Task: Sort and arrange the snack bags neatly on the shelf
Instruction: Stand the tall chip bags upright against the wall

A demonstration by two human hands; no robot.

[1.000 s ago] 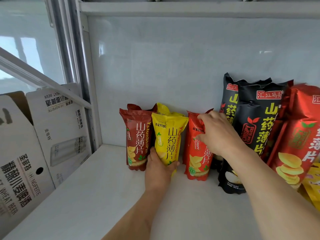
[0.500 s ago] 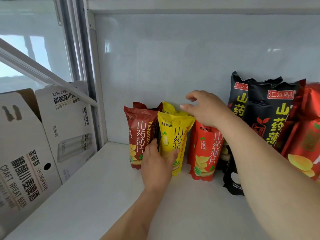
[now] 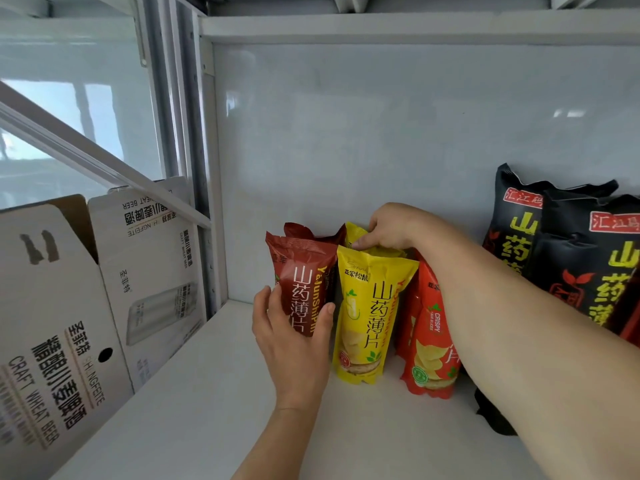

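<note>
Left hand (image 3: 294,344) is cupping the brown bag (image 3: 304,275), right hand (image 3: 391,226) is pinching a rear yellow bag's (image 3: 355,232) top; squaring both upright, flush beside the front yellow bag (image 3: 370,313), is advisable.

Interior of a white shelving unit. A glossy white back panel (image 3: 398,133) carries soft light reflections; the white shelf board (image 3: 180,410) lies below it, the underside of the upper shelf (image 3: 381,27) above. Grey metal uprights (image 3: 180,133) stand at the left edge, crossed by a diagonal brace (image 3: 86,157). Beyond them, printed beer cartons (image 3: 62,323) stand before a bright window (image 3: 62,109).
</note>
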